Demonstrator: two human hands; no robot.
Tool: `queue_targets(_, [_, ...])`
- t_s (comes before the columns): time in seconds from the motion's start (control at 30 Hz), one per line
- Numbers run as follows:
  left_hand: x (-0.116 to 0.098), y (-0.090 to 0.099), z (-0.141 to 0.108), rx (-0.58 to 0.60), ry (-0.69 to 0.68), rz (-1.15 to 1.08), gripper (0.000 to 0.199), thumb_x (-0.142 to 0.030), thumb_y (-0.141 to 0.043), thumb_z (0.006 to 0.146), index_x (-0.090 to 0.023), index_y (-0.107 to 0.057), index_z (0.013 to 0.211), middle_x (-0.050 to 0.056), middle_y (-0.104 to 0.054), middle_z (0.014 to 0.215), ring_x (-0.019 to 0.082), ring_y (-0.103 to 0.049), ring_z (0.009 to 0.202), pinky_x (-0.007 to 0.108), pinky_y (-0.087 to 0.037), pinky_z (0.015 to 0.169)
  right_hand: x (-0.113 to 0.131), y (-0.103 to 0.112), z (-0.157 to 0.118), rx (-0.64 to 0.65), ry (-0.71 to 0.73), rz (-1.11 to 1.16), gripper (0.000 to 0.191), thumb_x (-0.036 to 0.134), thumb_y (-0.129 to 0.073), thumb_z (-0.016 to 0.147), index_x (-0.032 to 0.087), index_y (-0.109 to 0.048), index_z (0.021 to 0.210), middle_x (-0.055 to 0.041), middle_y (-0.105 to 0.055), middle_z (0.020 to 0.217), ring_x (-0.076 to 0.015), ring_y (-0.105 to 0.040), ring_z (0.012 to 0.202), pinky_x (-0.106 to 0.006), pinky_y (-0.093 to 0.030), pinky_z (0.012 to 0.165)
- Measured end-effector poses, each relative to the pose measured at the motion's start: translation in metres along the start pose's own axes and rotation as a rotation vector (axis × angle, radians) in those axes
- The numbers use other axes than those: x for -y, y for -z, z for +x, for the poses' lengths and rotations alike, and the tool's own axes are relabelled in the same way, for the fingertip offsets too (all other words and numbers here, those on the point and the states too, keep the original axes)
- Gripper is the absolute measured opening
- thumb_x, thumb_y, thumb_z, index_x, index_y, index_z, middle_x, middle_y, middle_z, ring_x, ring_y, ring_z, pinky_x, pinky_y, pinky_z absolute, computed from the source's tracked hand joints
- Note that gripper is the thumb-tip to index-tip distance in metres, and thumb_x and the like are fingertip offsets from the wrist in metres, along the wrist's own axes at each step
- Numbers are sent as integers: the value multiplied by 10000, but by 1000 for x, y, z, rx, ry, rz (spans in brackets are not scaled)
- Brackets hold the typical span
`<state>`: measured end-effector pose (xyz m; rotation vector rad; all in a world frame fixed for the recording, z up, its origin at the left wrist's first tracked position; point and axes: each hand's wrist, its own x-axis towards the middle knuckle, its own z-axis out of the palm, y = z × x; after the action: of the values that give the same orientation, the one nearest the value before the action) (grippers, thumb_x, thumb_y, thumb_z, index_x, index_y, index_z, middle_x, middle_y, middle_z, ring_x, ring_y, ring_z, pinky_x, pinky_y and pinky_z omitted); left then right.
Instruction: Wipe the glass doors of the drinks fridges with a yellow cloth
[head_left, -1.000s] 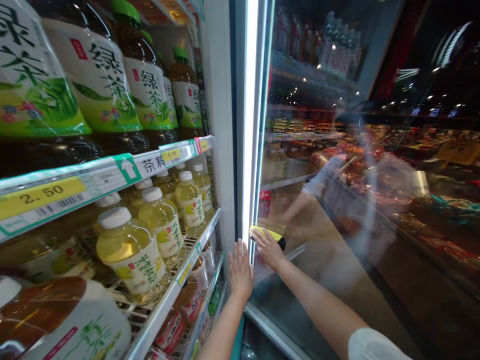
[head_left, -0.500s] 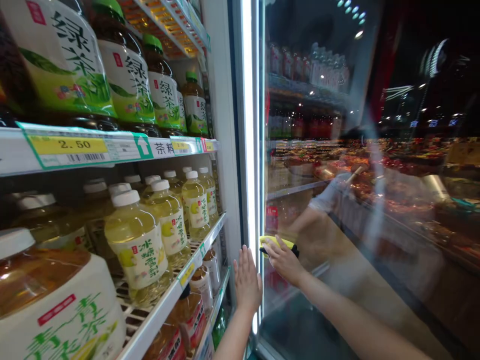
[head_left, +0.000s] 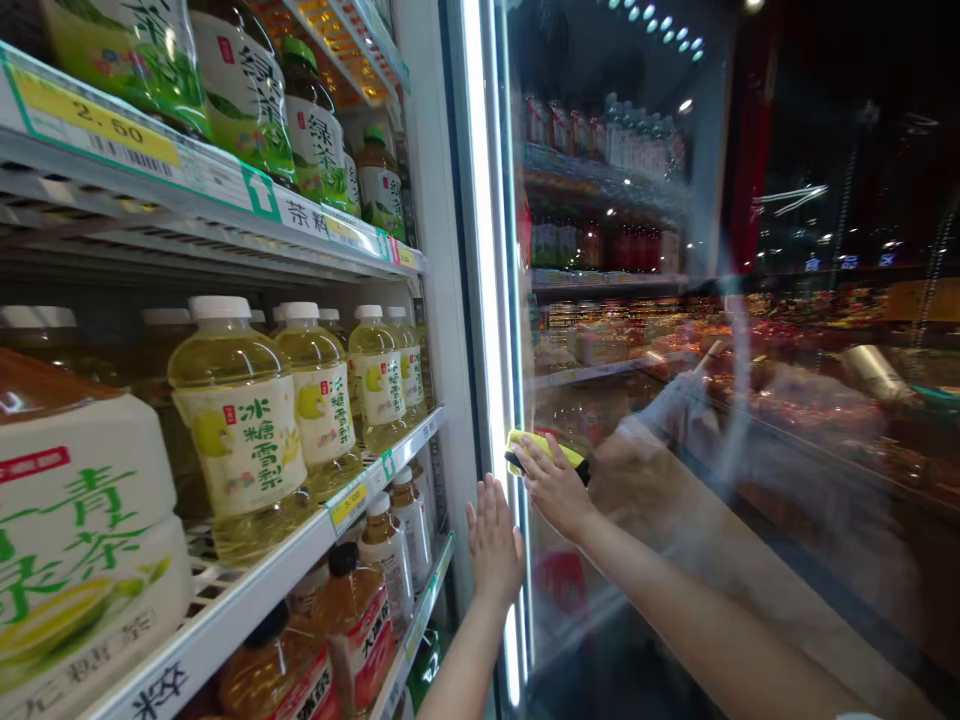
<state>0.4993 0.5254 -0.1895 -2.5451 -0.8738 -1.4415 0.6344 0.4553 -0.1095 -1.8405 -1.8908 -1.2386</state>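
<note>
On the left-hand shelves (head_left: 225, 620), white-capped bottles (head_left: 255, 440) of pale yellow drink stand below green-capped bottles (head_left: 311, 140), and the dark-capped ones beneath now show more fully. The left hand (head_left: 496, 545) is open flat beside the light strip (head_left: 484, 200) — the right hand (head_left: 551, 480) holds a yellow-and-black cloth (head_left: 568, 452), slightly higher now, against glass (head_left: 750, 520) with store goods showing in it.
</note>
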Motion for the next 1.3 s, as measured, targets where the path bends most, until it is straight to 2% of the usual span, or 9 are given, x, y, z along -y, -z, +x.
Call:
queue_targets(0.2, [7, -14, 8, -92, 25, 28, 936, -35, -417, 924, -213, 154, 1645, 135, -177, 1729, 270, -171, 1600, 545, -257, 1296, 0, -9, -20, -2, 225, -98, 414, 169, -415, 1014, 147, -721, 1293, -80, -554, 1554, -232, -367, 1541, -492, -194, 1334])
queue_targets(0.37, [1, -16, 25, -152, 38, 16, 868, -44, -357, 972, -198, 188, 1630, 141, -168, 1728, 262, -153, 1602, 543, -217, 1307, -16, 17, 11, -4, 29, -118, 437, 156, -405, 1015, 221, -719, 1312, -44, -469, 1619, -239, -287, 1578, -544, -82, 1336])
queue_targets(0.47, [0, -17, 34, -231, 12, 14, 855, -52, -339, 983, -221, 195, 1628, 116, -161, 1732, 241, -141, 1603, 529, -197, 1315, -13, 12, 31, 22, 49, -147, 445, 167, -390, 1024, 220, -694, 1345, -32, -472, 1618, -247, -289, 1577, -558, -76, 1331])
queue_targets(0.67, [6, -32, 20, -309, 25, -34, 821, -58, -344, 970, -184, 80, 1662, 125, -199, 1727, 240, -101, 1606, 522, -169, 1317, -11, -4, -24, 10, 114, -234, 421, 182, -386, 1039, 187, -679, 1340, -54, -486, 1609, -248, -349, 1551, -554, -113, 1330])
queue_targets(0.8, [-4, -37, 19, -252, -26, -110, 769, -122, -366, 988, -162, -19, 1673, 140, -176, 1730, 266, -88, 1609, 553, -158, 1310, -29, 29, -26, -147, 10, -296, 415, 199, -395, 1049, 211, -656, 1372, -59, -444, 1636, -265, -302, 1571, -601, -53, 1321])
queue_targets(0.97, [-20, -20, 52, -194, -107, -178, 733, -185, -377, 1001, -172, -84, 1673, 148, -208, 1726, 284, -128, 1604, 573, -202, 1294, -31, 52, -2, -178, 36, -342, 372, 207, -487, 1031, 207, -684, 1348, -97, -514, 1580, -283, -404, 1520, -575, -233, 1296])
queue_targets(1.13, [-36, -7, 74, -229, -208, -202, 669, -225, -359, 1018, -160, -177, 1659, 160, -244, 1715, 289, -167, 1600, 570, -232, 1284, -28, 61, -64, -151, 205, -360, 331, 165, -550, 1003, 184, -722, 1286, -112, -593, 1513, -272, -486, 1465, -546, -370, 1227])
queue_targets(1.2, [-45, -6, 77, -232, -261, -219, 643, -229, -350, 1022, -162, -222, 1649, 155, -269, 1708, 286, -185, 1598, 570, -240, 1280, -35, 83, -82, -176, 191, -410, 341, 159, -523, 1016, 170, -709, 1301, -118, -569, 1536, -279, -468, 1478, -558, -373, 1219])
queue_targets(1.3, [-60, -3, 83, -240, -286, -276, 634, -215, -345, 1016, -155, -248, 1640, 163, -292, 1699, 289, -192, 1597, 583, -243, 1276, -47, 120, -83, -217, 47, -518, 360, 186, -468, 1045, 190, -694, 1325, -101, -504, 1591, -287, -438, 1498, -569, -351, 1231])
